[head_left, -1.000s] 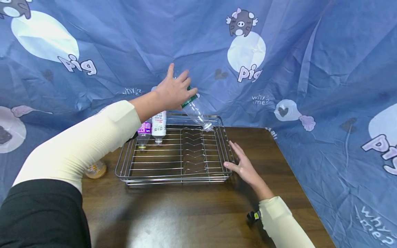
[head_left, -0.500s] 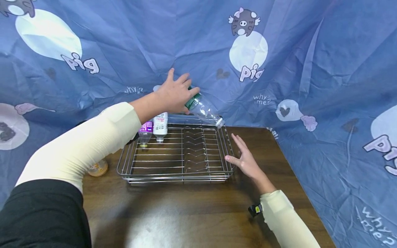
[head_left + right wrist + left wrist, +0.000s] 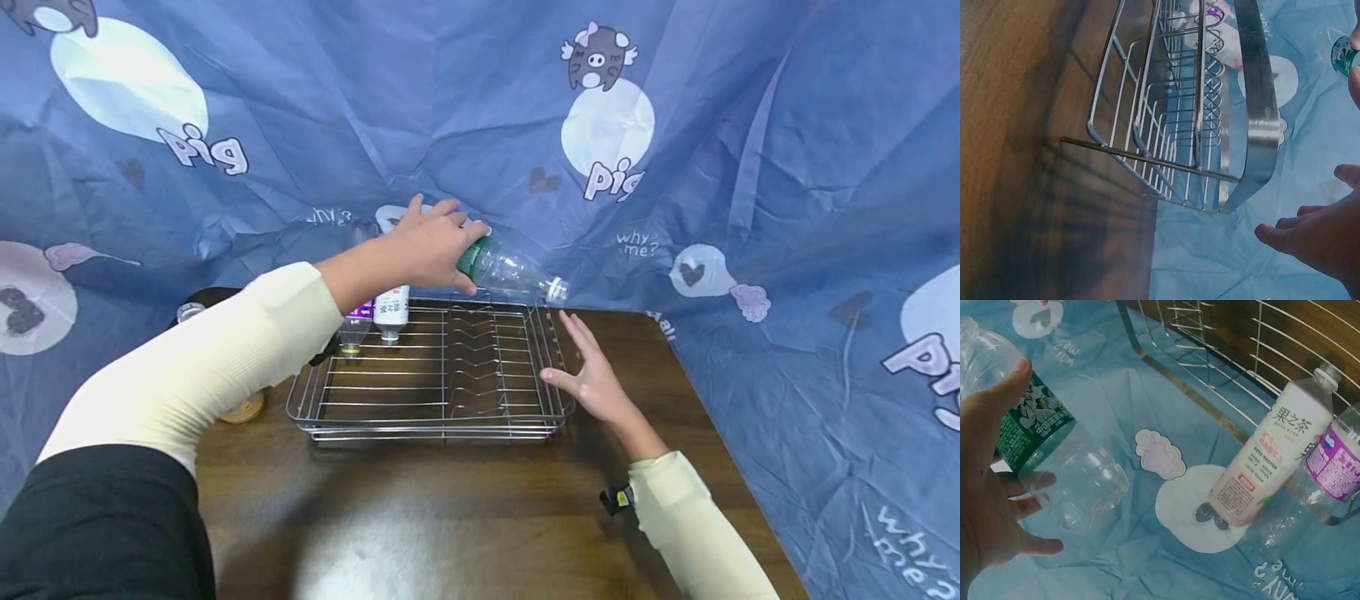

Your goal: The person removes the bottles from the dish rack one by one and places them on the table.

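Rack floor: the wire dish rack (image 3: 431,392) lies bare in front and centre.
Back left: white-labelled bottle (image 3: 391,310) and purple-labelled bottle (image 3: 352,325) lean there.
Right side: right hand (image 3: 592,385) beside the rim.

Backdrop: we see a blue sheet (image 3: 465,108) hung behind and to both sides of the desk, creased, printed with pale circles, cartoon pigs, and the words "pig" and "why me?".
Desk: we see dark brown wood grain (image 3: 465,508), its far right corner meeting the sheet.
Light: we see a soft glare on the near desk top.
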`<action>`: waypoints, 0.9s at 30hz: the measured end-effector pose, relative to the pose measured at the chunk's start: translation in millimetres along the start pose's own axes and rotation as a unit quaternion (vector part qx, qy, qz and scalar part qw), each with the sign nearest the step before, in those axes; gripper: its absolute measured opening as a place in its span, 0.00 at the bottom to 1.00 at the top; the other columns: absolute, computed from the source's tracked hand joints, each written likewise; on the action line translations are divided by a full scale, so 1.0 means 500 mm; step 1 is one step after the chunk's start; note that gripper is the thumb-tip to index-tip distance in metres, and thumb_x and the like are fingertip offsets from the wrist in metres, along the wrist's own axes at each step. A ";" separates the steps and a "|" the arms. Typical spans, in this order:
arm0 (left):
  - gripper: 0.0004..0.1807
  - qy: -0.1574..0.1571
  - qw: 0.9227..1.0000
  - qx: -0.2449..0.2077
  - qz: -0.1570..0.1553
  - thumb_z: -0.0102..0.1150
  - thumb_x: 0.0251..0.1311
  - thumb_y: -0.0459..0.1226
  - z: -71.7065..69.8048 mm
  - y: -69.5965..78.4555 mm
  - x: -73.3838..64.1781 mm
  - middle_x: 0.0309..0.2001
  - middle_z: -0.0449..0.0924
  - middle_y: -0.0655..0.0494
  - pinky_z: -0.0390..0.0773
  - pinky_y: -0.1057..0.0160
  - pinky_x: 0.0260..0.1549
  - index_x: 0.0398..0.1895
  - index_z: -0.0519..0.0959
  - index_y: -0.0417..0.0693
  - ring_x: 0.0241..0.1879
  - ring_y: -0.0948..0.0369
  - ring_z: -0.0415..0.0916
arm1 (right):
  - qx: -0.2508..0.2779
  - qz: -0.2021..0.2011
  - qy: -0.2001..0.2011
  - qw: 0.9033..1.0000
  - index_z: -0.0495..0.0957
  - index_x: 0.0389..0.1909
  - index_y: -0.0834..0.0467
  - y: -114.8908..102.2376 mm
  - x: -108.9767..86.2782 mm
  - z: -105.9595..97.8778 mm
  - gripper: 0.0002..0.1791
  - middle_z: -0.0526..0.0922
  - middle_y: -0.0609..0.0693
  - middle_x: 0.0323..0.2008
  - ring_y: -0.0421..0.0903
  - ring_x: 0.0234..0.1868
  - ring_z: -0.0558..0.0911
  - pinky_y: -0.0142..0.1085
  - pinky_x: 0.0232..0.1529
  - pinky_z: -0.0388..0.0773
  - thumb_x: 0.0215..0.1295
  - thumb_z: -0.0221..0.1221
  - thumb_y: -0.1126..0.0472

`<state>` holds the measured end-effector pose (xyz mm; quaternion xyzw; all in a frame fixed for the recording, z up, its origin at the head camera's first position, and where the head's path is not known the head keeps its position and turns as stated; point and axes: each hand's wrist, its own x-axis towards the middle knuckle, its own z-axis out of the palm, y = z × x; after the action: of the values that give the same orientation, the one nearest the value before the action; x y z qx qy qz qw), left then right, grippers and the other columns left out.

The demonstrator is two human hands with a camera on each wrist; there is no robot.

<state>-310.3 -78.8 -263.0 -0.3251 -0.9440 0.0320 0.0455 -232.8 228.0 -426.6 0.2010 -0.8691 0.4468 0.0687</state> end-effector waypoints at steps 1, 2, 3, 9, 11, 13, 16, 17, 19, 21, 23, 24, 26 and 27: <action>0.53 0.003 1.000 0.001 0.001 0.65 0.54 0.68 0.001 0.002 0.000 0.71 0.66 0.42 0.47 0.25 0.66 0.78 0.61 0.53 0.76 0.43 0.49 | -0.001 -0.002 0.000 1.000 0.51 0.81 0.53 -0.002 0.001 0.001 0.54 0.45 0.63 0.79 0.62 0.78 0.49 0.62 0.70 0.58 0.57 0.72 0.62; 0.53 0.005 1.000 0.002 0.001 0.65 0.53 0.68 0.002 0.003 -0.001 0.71 0.66 0.42 0.48 0.25 0.66 0.78 0.61 0.53 0.76 0.44 0.49 | -0.003 -0.004 -0.001 1.000 0.51 0.81 0.53 -0.005 0.002 0.001 0.55 0.45 0.63 0.79 0.62 0.78 0.49 0.62 0.70 0.58 0.57 0.72 0.62; 0.53 0.009 1.000 0.002 0.002 0.65 0.53 0.67 0.003 0.004 -0.002 0.72 0.66 0.43 0.48 0.25 0.66 0.77 0.62 0.53 0.76 0.44 0.49 | -0.003 -0.007 -0.001 1.000 0.51 0.81 0.53 -0.007 0.004 0.002 0.55 0.45 0.63 0.79 0.62 0.78 0.49 0.63 0.70 0.58 0.57 0.73 0.61; 0.53 0.017 1.000 -0.006 0.010 0.65 0.54 0.67 0.015 0.012 -0.007 0.74 0.62 0.45 0.55 0.29 0.67 0.77 0.62 0.51 0.76 0.44 0.48 | -0.008 -0.012 0.006 1.000 0.52 0.80 0.58 -0.025 0.013 0.008 0.55 0.48 0.62 0.79 0.61 0.78 0.49 0.61 0.73 0.50 0.55 0.74 0.63; 0.53 0.010 1.000 -0.009 0.013 0.64 0.55 0.67 0.019 0.016 -0.009 0.74 0.60 0.45 0.58 0.32 0.66 0.78 0.61 0.51 0.76 0.45 0.47 | -0.007 -0.011 0.008 1.000 0.52 0.79 0.61 -0.031 0.017 0.011 0.55 0.48 0.63 0.79 0.61 0.78 0.49 0.60 0.74 0.48 0.55 0.74 0.63; 0.53 0.005 1.000 -0.011 0.016 0.63 0.55 0.68 0.023 0.020 -0.010 0.75 0.59 0.45 0.61 0.34 0.66 0.78 0.60 0.51 0.76 0.46 0.48 | -0.004 -0.013 0.008 1.000 0.52 0.79 0.62 -0.035 0.020 0.013 0.55 0.49 0.63 0.78 0.60 0.78 0.50 0.58 0.75 0.48 0.54 0.75 0.63; 0.53 -0.001 1.000 -0.014 0.016 0.61 0.55 0.69 0.028 0.024 -0.011 0.75 0.57 0.45 0.63 0.35 0.65 0.78 0.60 0.52 0.76 0.46 0.47 | 0.002 -0.023 0.009 1.000 0.53 0.78 0.63 -0.039 0.023 0.016 0.55 0.51 0.64 0.77 0.61 0.77 0.51 0.59 0.75 0.47 0.53 0.75 0.65; 0.53 -0.002 1.000 -0.014 0.015 0.61 0.55 0.69 0.029 0.025 -0.012 0.75 0.57 0.46 0.64 0.35 0.65 0.78 0.60 0.51 0.76 0.46 0.47 | 0.004 -0.026 0.008 1.000 0.54 0.78 0.64 -0.040 0.025 0.016 0.55 0.52 0.65 0.77 0.62 0.77 0.51 0.60 0.75 0.46 0.53 0.74 0.66; 0.53 -0.003 1.000 -0.016 0.012 0.62 0.55 0.69 0.031 0.024 -0.013 0.75 0.57 0.46 0.65 0.35 0.64 0.78 0.60 0.51 0.76 0.47 0.48 | 0.003 -0.026 0.008 1.000 0.54 0.78 0.64 -0.042 0.026 0.016 0.54 0.52 0.65 0.77 0.61 0.77 0.51 0.58 0.75 0.46 0.52 0.74 0.67; 0.53 -0.002 1.000 -0.022 0.008 0.62 0.54 0.69 0.033 0.022 -0.015 0.75 0.57 0.46 0.65 0.34 0.64 0.78 0.61 0.51 0.76 0.46 0.48 | 0.001 -0.020 0.007 1.000 0.54 0.77 0.66 -0.044 0.027 0.015 0.54 0.51 0.65 0.77 0.60 0.78 0.50 0.57 0.76 0.46 0.53 0.74 0.67; 0.53 0.001 1.000 -0.031 0.006 0.63 0.54 0.69 0.035 0.019 -0.016 0.75 0.57 0.45 0.65 0.34 0.64 0.78 0.61 0.52 0.76 0.46 0.49 | -0.005 -0.011 0.006 1.000 0.53 0.78 0.66 -0.046 0.028 0.013 0.54 0.49 0.65 0.78 0.60 0.78 0.49 0.57 0.75 0.49 0.54 0.74 0.66; 0.53 0.004 0.999 -0.036 0.005 0.63 0.54 0.68 0.036 0.018 -0.017 0.75 0.58 0.45 0.65 0.34 0.63 0.77 0.61 0.51 0.76 0.46 0.49 | -0.008 -0.007 0.007 1.000 0.52 0.78 0.65 -0.047 0.028 0.012 0.54 0.49 0.64 0.78 0.59 0.78 0.49 0.57 0.75 0.51 0.54 0.74 0.65; 0.53 0.007 0.999 -0.042 0.006 0.64 0.54 0.68 0.037 0.016 -0.019 0.74 0.58 0.44 0.66 0.34 0.63 0.77 0.62 0.51 0.75 0.46 0.50 | -0.009 -0.004 0.008 1.000 0.52 0.78 0.65 -0.048 0.029 0.011 0.54 0.48 0.65 0.78 0.60 0.78 0.49 0.58 0.73 0.54 0.55 0.74 0.63; 0.53 0.008 0.999 -0.045 0.007 0.64 0.54 0.68 0.038 0.016 -0.020 0.74 0.59 0.44 0.67 0.34 0.62 0.77 0.62 0.51 0.75 0.46 0.50 | -0.009 -0.005 0.007 1.000 0.51 0.79 0.64 -0.048 0.030 0.011 0.55 0.48 0.64 0.78 0.60 0.78 0.49 0.58 0.73 0.55 0.55 0.74 0.63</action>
<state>-299.8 -79.2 -283.0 -0.3342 -0.9416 -0.0127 0.0384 -236.4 206.8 -407.4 0.2015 -0.8716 0.4399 0.0789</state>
